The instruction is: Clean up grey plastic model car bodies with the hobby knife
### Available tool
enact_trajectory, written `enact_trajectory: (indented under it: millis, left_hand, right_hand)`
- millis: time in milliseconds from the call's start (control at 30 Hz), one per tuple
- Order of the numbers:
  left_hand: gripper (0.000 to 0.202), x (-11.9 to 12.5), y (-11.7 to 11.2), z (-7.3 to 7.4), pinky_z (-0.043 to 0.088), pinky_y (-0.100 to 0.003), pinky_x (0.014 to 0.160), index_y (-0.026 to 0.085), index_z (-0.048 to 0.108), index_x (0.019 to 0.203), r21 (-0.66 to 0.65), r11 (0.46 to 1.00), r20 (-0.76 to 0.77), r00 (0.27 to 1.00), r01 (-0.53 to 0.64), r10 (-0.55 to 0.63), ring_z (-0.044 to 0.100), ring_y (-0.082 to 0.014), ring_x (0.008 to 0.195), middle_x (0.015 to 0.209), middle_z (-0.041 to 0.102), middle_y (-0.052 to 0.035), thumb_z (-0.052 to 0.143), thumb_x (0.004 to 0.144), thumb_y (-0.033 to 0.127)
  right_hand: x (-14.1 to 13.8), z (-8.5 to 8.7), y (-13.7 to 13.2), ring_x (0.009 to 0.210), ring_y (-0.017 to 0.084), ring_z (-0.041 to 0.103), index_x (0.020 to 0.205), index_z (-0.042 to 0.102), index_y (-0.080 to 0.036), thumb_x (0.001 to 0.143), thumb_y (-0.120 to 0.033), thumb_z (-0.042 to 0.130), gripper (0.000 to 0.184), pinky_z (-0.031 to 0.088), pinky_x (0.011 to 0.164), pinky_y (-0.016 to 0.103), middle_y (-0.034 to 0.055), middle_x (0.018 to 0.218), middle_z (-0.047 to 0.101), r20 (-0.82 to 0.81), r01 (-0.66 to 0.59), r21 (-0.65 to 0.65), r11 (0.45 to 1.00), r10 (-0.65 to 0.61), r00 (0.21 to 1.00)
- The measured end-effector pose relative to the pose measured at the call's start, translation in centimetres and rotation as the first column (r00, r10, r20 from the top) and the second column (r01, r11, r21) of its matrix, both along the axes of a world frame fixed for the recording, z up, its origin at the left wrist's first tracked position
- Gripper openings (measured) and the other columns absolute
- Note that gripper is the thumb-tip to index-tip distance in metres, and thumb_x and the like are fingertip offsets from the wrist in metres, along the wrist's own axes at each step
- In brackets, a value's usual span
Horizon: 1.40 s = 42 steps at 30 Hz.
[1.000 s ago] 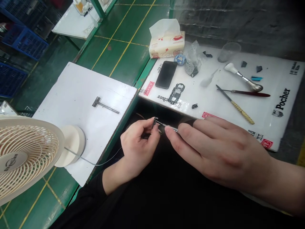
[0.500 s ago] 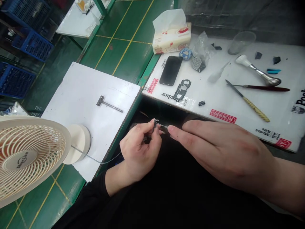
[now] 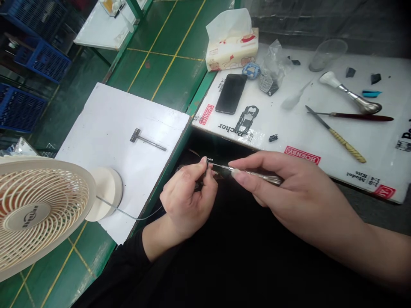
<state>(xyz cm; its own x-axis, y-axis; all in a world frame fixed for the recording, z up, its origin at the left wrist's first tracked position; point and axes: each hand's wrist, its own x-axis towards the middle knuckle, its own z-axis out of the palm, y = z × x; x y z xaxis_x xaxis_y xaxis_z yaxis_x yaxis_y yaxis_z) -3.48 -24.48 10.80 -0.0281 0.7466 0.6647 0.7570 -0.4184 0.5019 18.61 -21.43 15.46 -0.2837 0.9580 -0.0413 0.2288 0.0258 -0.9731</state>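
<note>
Okay, my left hand [image 3: 188,194] pinches a tiny dark part [image 3: 209,163], not yet set down, while my right hand [image 3: 289,192] grips a slender steel tool [image 3: 257,173] touching it.

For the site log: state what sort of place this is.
Probably a scale-model workshop: a white Hornby and Pocher work mat holds a yellow-handled file, the right hand works a slender metal tool at a tiny metal part, and blue plastic crates stand nearby.

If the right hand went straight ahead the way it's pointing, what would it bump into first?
Probably the tiny dark metal piece pinched in the left hand. The thin metal tool in the right hand points right at it, but I can't tell if its tip already touches.
</note>
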Motion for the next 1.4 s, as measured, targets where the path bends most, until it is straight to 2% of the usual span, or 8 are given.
enact_trajectory:
  millis: [100,200,300,400,700,933,1167,1400]
  left_hand:
    - [0.030,-0.4,0.2,-0.7,0.079,-0.034,0.086,0.023,0.089,0.131,0.004,1.000,-0.003,1.000,-0.003,0.003,0.093,-0.0214,0.090,0.114,0.097,-0.0049,0.089,0.104,0.010]
    - [0.030,-0.6,0.0,-1.2,0.081,-0.037,0.092,0.024,0.090,0.136,-0.135,0.991,0.232,0.973,0.016,0.016,0.095,-0.0229,0.095,0.119,0.096,-0.0066,0.091,0.107,0.017]
    - [0.024,-0.7,-0.4,-0.9,0.082,-0.040,0.094,0.024,0.091,0.137,-0.254,0.944,0.601,0.799,0.208,-0.014,0.095,-0.0242,0.099,0.118,0.096,-0.0081,0.089,0.112,0.025]
    - [0.016,-1.0,-0.7,0.1,0.083,-0.041,0.089,0.026,0.094,0.129,-0.245,0.881,0.823,0.567,0.405,-0.031,0.095,-0.0244,0.093,0.113,0.096,-0.0087,0.085,0.117,0.030]
    - [0.021,-2.3,-0.6,2.1,0.078,-0.023,0.085,0.029,0.099,0.110,-0.308,0.687,0.951,0.216,0.658,0.219,0.091,-0.0144,0.084,0.105,0.096,-0.0045,0.110,0.093,0.030]
    - [0.027,-3.2,-1.9,2.1,0.075,-0.026,0.085,0.030,0.100,0.125,-0.382,0.575,0.923,0.331,0.724,0.197,0.087,-0.0152,0.083,0.099,0.093,-0.0056,0.106,0.099,0.032]
    - [0.031,-2.2,-3.3,1.3,0.078,-0.040,0.102,0.032,0.093,0.148,-0.481,0.781,0.613,0.790,0.399,-0.026,0.088,-0.0196,0.093,0.115,0.093,-0.0072,0.081,0.119,0.032]
    - [0.029,0.0,-3.3,1.7,0.080,-0.037,0.097,0.028,0.091,0.146,-0.499,0.826,0.664,0.728,0.263,0.170,0.092,-0.0190,0.096,0.132,0.096,-0.0080,0.081,0.120,0.034]
  right_hand:
    - [-0.5,-1.0,0.2,0.080,0.023,0.087,0.120,0.092,-0.026,0.116,-0.042,0.086,0.018,0.074,0.075,0.034,0.0008,0.089,0.087,-0.066,-0.015,-0.058,0.998,0.011,0.998]
    - [-0.7,-1.9,0.4,0.098,0.022,0.090,0.131,0.088,-0.020,0.119,-0.021,0.077,0.016,0.074,0.087,0.033,0.0051,0.115,0.092,0.128,-0.078,0.336,0.939,0.036,0.991]
    - [-0.4,-2.3,0.2,0.098,0.023,0.088,0.141,0.083,-0.012,0.120,-0.010,0.073,0.023,0.070,0.087,0.036,0.0088,0.115,0.090,0.319,-0.200,0.679,0.707,-0.038,0.947]
    - [0.2,-2.0,-0.1,0.088,0.023,0.084,0.144,0.080,-0.011,0.117,-0.006,0.076,0.028,0.064,0.075,0.038,0.0085,0.107,0.087,0.374,-0.265,0.784,0.561,-0.087,0.923]
    - [0.5,-0.8,-1.1,0.085,0.026,0.081,0.146,0.076,-0.001,0.120,-0.005,0.065,0.029,0.056,0.069,0.043,0.0135,0.104,0.086,0.438,-0.369,0.820,0.437,-0.065,0.897]
    - [1.4,-0.7,-1.2,0.079,0.023,0.070,0.144,0.081,-0.006,0.125,-0.012,0.052,0.035,0.055,0.075,0.045,0.0089,0.099,0.082,0.477,-0.424,0.810,0.406,-0.034,0.878]
    - [0.9,0.9,-2.1,0.072,0.024,0.072,0.134,0.087,-0.003,0.120,-0.013,0.059,0.033,0.050,0.058,0.043,0.0126,0.096,0.085,0.579,-0.506,0.751,0.424,-0.056,0.813]
    - [-1.6,1.1,-3.6,0.067,0.026,0.073,0.129,0.088,0.002,0.113,-0.009,0.059,0.034,0.052,0.053,0.043,0.0134,0.089,0.082,0.539,-0.418,0.770,0.481,-0.140,0.831]
